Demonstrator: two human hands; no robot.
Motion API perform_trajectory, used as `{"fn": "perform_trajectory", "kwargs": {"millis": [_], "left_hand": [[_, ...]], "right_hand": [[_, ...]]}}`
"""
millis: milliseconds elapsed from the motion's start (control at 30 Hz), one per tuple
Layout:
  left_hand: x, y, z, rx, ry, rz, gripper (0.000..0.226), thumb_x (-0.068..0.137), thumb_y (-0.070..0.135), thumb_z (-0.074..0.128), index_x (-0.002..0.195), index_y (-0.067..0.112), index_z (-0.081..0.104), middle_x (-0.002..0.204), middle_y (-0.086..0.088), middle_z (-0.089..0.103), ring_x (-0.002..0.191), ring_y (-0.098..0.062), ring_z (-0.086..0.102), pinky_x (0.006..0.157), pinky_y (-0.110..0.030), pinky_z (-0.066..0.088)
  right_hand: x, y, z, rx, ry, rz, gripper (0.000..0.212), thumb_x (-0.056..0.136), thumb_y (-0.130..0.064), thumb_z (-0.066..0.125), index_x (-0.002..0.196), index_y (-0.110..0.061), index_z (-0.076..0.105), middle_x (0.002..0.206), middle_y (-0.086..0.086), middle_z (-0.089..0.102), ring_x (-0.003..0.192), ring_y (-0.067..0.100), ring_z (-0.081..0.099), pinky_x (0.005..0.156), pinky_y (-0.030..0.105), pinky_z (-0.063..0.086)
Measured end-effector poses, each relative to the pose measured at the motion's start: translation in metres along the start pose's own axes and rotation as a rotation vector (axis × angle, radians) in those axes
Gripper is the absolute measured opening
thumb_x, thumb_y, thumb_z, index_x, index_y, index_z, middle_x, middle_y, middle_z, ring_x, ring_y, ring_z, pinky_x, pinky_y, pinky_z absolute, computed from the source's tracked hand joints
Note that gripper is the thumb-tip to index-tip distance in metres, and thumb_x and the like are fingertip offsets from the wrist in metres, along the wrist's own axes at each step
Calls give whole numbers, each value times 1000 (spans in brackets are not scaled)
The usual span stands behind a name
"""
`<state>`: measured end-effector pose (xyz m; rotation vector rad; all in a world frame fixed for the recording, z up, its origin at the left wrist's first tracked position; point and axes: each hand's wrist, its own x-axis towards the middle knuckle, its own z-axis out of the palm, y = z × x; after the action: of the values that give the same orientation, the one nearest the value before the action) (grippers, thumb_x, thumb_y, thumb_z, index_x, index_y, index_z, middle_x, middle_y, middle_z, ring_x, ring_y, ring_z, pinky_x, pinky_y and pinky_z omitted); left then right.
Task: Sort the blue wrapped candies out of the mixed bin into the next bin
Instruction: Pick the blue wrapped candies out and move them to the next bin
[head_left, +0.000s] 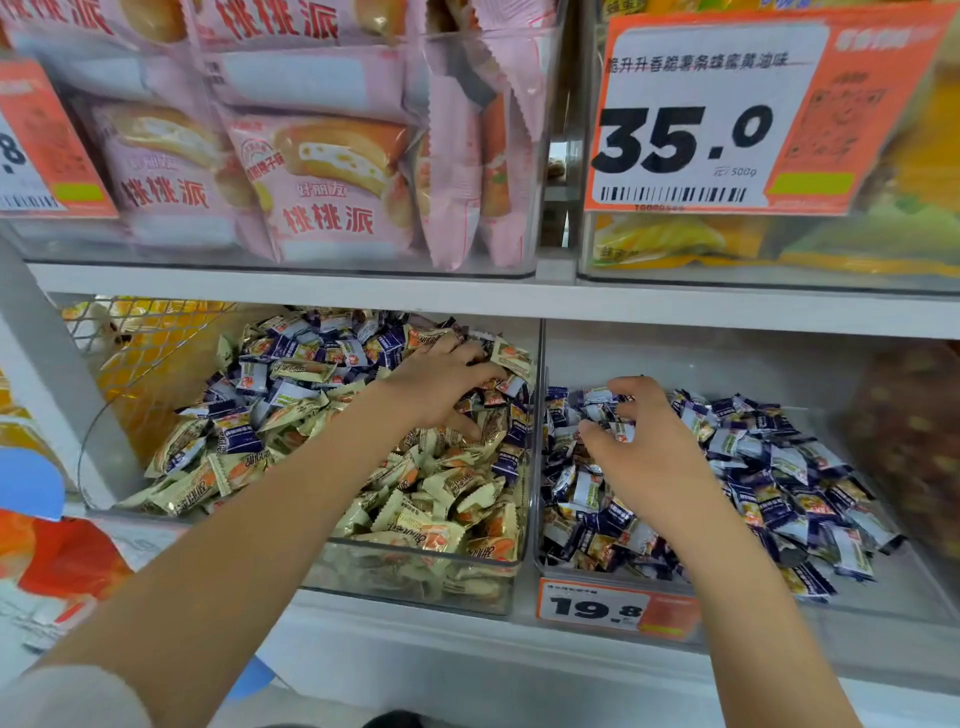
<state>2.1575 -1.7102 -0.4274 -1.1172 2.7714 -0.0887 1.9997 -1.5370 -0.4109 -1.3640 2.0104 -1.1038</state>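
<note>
On the lower white shelf (415, 649) two clear plastic bins stand side by side, their walls touching. Inside the left mixed bin (514, 571) lies a heap of cream-and-orange wrapped candies (441, 499), too many to count, with blue wrapped candies (234, 436) scattered through it, mostly toward the back. Next to it, the right clear bin (883, 613) holds a pile made up almost wholly of blue-and-white wrapped pieces (769, 499); an orange price tag reading 19.8 (615, 608) is fixed to its front.

Both hands are bare. The left hand (441, 384) reaches into the back right part of the mixed bin, fingers curled down into the wrappers; what it grips, if anything, I cannot tell. The right hand (639, 436) hovers over the left side of the right bin, thumb and fingers pinching a blue wrapped candy (621, 430).

Above, two more clear bins sit on the upper shelf: one with pink pie packets (322, 187), one with yellow snack bags (675, 244) behind a large orange tag reading 35.0 (727, 119).
</note>
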Motion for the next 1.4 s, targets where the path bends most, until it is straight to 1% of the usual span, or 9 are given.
{"fn": "perform_trajectory", "kwargs": {"millis": [300, 500, 600, 700, 800, 900, 1033, 1267, 1400], "left_hand": [[-8, 10, -3, -357, 6, -88, 36, 97, 23, 45, 132, 20, 49, 150, -4, 22, 126, -38, 39, 97, -46, 38], [-42, 10, -4, -619, 318, -79, 5, 89, 33, 59, 86, 30, 58, 103, -3, 51, 105, -22, 47, 92, -31, 38], [-66, 30, -11, -812, 476, -144, 9, 87, 32, 63, 80, 31, 57, 94, 10, 58, 102, -16, 50, 83, -25, 37], [-83, 50, -17, -871, 613, -168, 8, 84, 28, 66, 80, 22, 63, 86, 3, 64, 87, -14, 57, 75, -13, 38], [-90, 64, -21, -902, 704, -232, 12, 79, 25, 70, 83, 16, 64, 86, 0, 63, 84, -11, 56, 75, -14, 41], [-94, 74, -24, -905, 830, -316, 15, 77, 18, 73, 82, 24, 60, 90, 2, 55, 79, 3, 51, 67, -2, 36], [-95, 80, -29, -879, 967, -315, 22, 75, 9, 74, 80, 24, 59, 92, -5, 52, 77, 18, 46, 65, 1, 34], [-95, 91, -31, -903, 936, -292, 32, 74, -7, 54, 90, 20, 52, 100, 1, 42, 82, 10, 42, 72, -3, 35], [-98, 82, -27, -808, 891, -258, 48, 65, -14, 56, 107, 10, 53, 108, -1, 40, 82, 13, 42, 70, -2, 34]], "right_hand": [[0, -2, 2, 16, -44, -16, 47, 93, -25, 55, 135, -19, 36, 116, 0, 51, 98, 19, 55, 78, 28, 41], [-1, -3, 3, 79, 3, -79, 37, 93, -20, 56, 128, -19, 46, 123, 2, 54, 114, 16, 52, 83, 23, 37], [-7, -15, 1, 178, 113, -225, 25, 90, -16, 59, 111, -28, 56, 107, -14, 59, 94, -2, 55, 79, 16, 44], [-17, -29, 2, 237, 56, -421, 33, 84, -23, 66, 112, -38, 56, 104, -25, 57, 88, -4, 58, 71, 15, 48], [-27, -40, 15, 124, -60, -511, 52, 80, -29, 70, 123, -45, 46, 113, -20, 50, 84, -6, 54, 71, 14, 44], [-35, -47, 31, 57, 45, -556, 47, 84, -38, 63, 126, -44, 41, 118, -15, 45, 91, -2, 53, 76, 19, 47], [-40, -56, 45, 129, 108, -437, 41, 87, -51, 48, 125, -36, 43, 108, -8, 55, 89, 10, 59, 78, 29, 51], [-35, -66, 55, 518, -115, -116, 29, 96, -29, 49, 123, -33, 42, 73, -9, 56, 66, -7, 58, 56, 8, 44], [-32, -69, 62, 675, -142, 15, 22, 96, -14, 45, 112, -28, 50, 84, -1, 61, 70, 5, 60, 69, 28, 50]]}}
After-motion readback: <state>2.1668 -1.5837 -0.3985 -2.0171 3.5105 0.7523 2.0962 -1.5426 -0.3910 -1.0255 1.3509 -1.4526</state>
